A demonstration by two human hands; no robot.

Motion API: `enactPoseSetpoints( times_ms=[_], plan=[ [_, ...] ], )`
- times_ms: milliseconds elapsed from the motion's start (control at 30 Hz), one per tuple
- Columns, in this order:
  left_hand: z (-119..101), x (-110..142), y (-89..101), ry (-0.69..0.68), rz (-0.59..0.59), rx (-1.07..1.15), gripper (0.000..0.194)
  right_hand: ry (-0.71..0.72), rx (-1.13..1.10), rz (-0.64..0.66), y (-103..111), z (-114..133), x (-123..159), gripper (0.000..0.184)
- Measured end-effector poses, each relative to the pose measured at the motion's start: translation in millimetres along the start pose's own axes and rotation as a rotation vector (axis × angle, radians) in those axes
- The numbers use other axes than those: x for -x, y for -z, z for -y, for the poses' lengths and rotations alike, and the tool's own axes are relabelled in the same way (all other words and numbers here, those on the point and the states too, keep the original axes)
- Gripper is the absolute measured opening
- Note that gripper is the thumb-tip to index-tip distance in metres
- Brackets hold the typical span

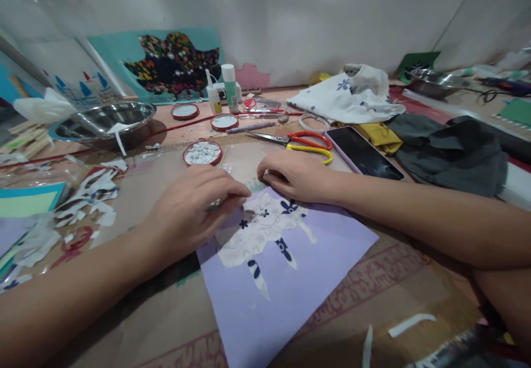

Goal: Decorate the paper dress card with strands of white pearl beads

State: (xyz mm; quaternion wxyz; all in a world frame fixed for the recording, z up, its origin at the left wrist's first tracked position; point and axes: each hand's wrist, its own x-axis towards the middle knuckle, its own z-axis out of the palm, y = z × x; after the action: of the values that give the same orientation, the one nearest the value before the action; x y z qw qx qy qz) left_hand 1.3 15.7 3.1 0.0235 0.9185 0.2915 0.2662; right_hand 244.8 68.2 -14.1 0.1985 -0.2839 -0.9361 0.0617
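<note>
A lilac paper sheet (286,279) lies in front of me with a white fabric cut-out (265,229) bearing dark blue flowers stuck on it. My left hand (194,205) rests at the sheet's upper left edge, fingers pinched together over small shiny beads beside the cut-out. My right hand (296,177) presses down on the sheet's top edge, fingers curled under. A red-rimmed lid of pearly beads (202,153) sits just beyond my left hand.
Red and yellow scissors (305,141), a dark phone (364,153), two more red lids (224,122), glue bottles (230,87), a steel bowl (105,123), white flowered cloth (348,97), grey cloth (452,146) and paper scraps (89,193) surround the sheet.
</note>
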Motion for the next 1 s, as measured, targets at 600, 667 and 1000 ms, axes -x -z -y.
enactPoseSetpoints(
  times_ms=[600,667,1000],
  plan=[
    [37.3,0.3,13.1,0.117,0.220,-0.339,0.035,-0.055,0.100,0.046,1.3,9.6,5.6,0.018],
    [35.1,-0.5,10.0,0.133,0.208,-0.346,0.034,-0.060,0.096,0.046,1.3,9.4,5.2,0.018],
    [47.0,-14.6,12.6,0.036,0.232,-0.377,0.029,-0.087,0.091,0.065,3.1,10.2,1.7,0.017]
  ],
)
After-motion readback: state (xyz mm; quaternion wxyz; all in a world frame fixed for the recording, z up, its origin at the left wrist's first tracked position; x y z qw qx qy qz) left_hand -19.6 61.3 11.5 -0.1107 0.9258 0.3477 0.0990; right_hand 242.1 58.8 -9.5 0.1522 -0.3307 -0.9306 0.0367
